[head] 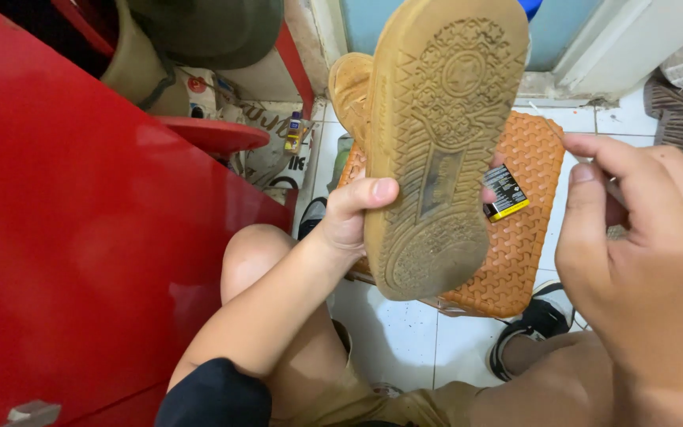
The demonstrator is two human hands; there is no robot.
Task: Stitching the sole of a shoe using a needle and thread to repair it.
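gripping the tan shoe [436,142] sole-up by its edge, the left hand [349,221] holds it above the orange textured mat [515,237]; the right hand [642,245], just right of the shoe, pinches a small black-and-yellow tube [506,192] against the sole's side

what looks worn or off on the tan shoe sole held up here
The tan rubber shoe sole, gripped by the left hand, is grimy at the heel, and the dark patch at mid-sole looks scuffed. The right hand holds a small black and yellow tube against the sole's edge. No clear split shows.
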